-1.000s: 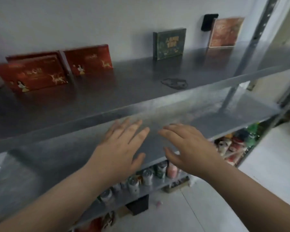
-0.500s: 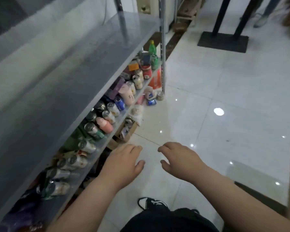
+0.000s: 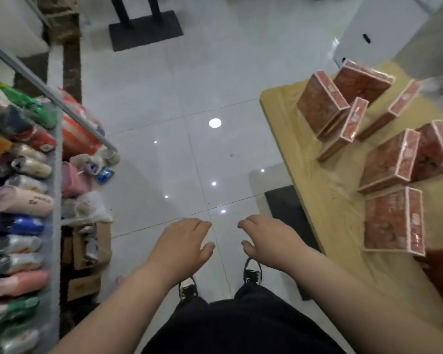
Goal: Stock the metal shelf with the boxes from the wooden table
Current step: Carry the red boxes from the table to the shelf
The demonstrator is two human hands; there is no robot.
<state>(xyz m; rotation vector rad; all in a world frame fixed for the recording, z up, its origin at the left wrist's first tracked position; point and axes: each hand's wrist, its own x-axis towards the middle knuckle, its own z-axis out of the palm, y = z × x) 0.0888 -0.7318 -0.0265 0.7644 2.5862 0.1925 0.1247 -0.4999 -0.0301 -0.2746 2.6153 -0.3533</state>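
Several red patterned boxes stand on the wooden table [image 3: 317, 200] at the right; the nearest red box [image 3: 391, 221] is close to the table's front edge, and another red box [image 3: 320, 106] stands at the far corner. The metal shelf [image 3: 55, 175] runs along the left edge of the view. My left hand [image 3: 182, 246] and my right hand [image 3: 269, 238] hang over the white floor between shelf and table, palms down, fingers loosely spread, holding nothing. My right hand is a short way left of the table's edge.
Cans and bottles [image 3: 23, 200] fill the shelf's low level, with cardboard boxes [image 3: 87, 246] and bags on the floor beside it. A black stand base [image 3: 145, 29] sits on the tiles ahead. A dark table foot [image 3: 287, 208] lies by the table. My shoes [image 3: 252, 272] are below.
The view has swung from the shelf rightward to the floor and the wooden table. Both hands stayed empty and dropped away from the shelf.
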